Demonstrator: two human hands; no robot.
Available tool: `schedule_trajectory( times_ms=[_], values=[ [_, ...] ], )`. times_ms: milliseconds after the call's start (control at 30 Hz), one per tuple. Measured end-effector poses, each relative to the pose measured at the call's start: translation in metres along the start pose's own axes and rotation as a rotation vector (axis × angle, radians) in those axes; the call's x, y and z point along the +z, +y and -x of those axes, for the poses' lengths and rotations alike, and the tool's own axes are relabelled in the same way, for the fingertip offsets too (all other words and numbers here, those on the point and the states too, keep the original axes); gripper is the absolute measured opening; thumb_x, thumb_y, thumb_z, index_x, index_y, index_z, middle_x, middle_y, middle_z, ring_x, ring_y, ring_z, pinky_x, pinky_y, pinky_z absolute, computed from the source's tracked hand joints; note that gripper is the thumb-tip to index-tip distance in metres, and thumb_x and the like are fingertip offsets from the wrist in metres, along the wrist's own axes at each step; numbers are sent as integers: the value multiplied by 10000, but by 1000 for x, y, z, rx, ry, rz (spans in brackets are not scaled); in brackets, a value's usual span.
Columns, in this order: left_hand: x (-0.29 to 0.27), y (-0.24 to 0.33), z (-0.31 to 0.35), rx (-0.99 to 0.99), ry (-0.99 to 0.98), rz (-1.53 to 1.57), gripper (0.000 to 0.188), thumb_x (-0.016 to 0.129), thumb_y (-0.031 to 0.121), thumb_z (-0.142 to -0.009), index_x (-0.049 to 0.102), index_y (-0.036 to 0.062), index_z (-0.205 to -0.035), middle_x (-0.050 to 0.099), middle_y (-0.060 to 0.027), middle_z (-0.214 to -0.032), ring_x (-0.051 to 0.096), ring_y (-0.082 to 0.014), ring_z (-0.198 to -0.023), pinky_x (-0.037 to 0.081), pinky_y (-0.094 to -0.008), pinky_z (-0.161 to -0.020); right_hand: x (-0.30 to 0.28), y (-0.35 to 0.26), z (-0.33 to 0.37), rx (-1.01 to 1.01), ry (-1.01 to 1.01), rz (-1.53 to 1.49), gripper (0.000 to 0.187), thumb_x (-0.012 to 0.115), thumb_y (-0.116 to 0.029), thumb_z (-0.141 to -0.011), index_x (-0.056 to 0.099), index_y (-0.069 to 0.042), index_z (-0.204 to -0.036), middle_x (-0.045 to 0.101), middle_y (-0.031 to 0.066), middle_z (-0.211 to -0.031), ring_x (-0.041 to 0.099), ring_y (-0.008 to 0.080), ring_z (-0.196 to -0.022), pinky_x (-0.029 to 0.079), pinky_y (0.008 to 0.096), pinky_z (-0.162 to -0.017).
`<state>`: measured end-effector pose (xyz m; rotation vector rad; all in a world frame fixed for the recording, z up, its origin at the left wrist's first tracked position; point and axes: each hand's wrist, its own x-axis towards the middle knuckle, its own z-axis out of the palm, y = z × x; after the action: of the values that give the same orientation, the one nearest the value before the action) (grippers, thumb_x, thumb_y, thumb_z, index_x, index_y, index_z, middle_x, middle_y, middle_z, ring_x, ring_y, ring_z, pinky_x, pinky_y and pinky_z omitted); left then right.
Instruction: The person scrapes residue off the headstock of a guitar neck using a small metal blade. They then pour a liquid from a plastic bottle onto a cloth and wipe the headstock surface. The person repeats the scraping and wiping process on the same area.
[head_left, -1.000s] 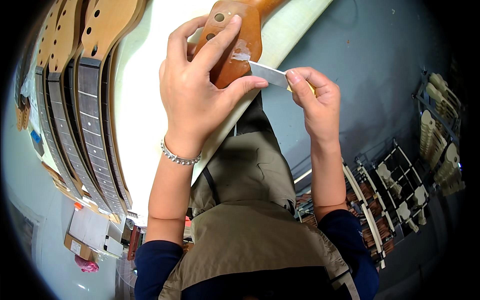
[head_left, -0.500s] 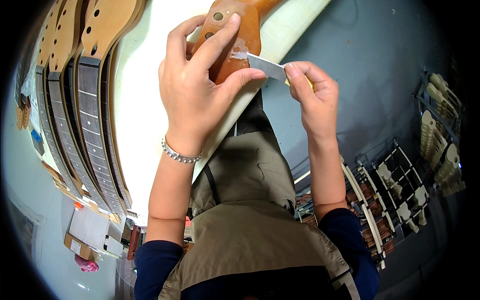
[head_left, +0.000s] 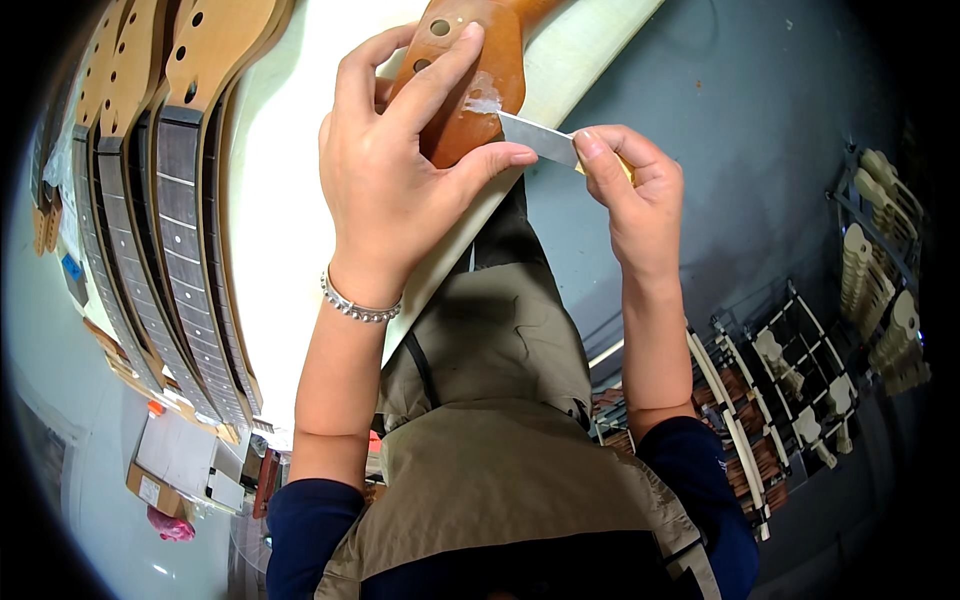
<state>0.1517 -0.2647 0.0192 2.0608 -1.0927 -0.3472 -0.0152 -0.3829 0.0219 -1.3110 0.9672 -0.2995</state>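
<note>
A brown, glossy guitar headstock [head_left: 505, 70] with peg holes lies at the table's edge, part of its neck running off at the top. My left hand [head_left: 385, 165] grips it, index finger stretched across its face, thumb out past the near end, other fingers partly hidden at its left side. A whitish, scuffed patch [head_left: 484, 104] shows on the face. My right hand [head_left: 630, 180] pinches a flat metal blade [head_left: 540, 138] with yellow at its held end. The blade's tip touches or nearly touches the headstock's right edge, beside the patch.
Several guitar necks [head_left: 180, 230] with dark fretboards lie side by side on the pale table [head_left: 285, 200] to the left. Racks [head_left: 785, 380] with pale and brown wooden parts stand at the lower right. A white box [head_left: 178, 445] sits at the lower left.
My right hand and the blade have shifted slightly right and down, the tip moving from the whitish patch toward the headstock's edge. My left hand keeps its grip.
</note>
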Motion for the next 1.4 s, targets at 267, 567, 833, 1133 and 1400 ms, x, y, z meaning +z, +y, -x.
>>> schedule_trajectory(
  times_ms=[267,567,833,1133,1400],
  values=[
    [0,1,0,-10,-4,-3,781,937,313,-597,669,183,-1319,522,-68,-1293,585,-172,-885,543,-321,-807,5,0,1,13,36,-32,223,692,-208,-955,729,8,-915,588,-38,-722,473,34,-663,372,210,-589],
    [2,1,0,4,20,-9,773,930,325,-599,672,189,-1316,526,-66,-1299,588,-168,-879,544,-317,-795,9,0,1,-7,54,-60,217,694,-200,-956,725,12,-919,581,-42,-720,468,35,-659,370,208,-586],
    [3,1,0,14,33,-29,764,932,322,-609,672,198,-1316,527,-75,-1285,593,-175,-897,543,-319,-796,9,9,0,-87,67,-56,214,688,-197,-962,722,11,-926,602,-38,-744,474,30,-670,378,205,-596],
    [2,-1,1,56,43,-61,812,943,377,-579,669,196,-1322,526,-88,-1282,591,-190,-907,544,-329,-809,4,5,2,-40,25,-13,232,663,-199,-972,709,28,-975,509,-68,-711,343,12,-592,246,207,-524],
    [2,1,0,27,25,-50,794,938,354,-592,669,191,-1321,523,-78,-1282,579,-178,-890,538,-323,-798,7,1,1,36,33,-66,246,671,-214,-966,711,29,-980,488,-73,-697,328,14,-579,233,212,-514]
  ],
)
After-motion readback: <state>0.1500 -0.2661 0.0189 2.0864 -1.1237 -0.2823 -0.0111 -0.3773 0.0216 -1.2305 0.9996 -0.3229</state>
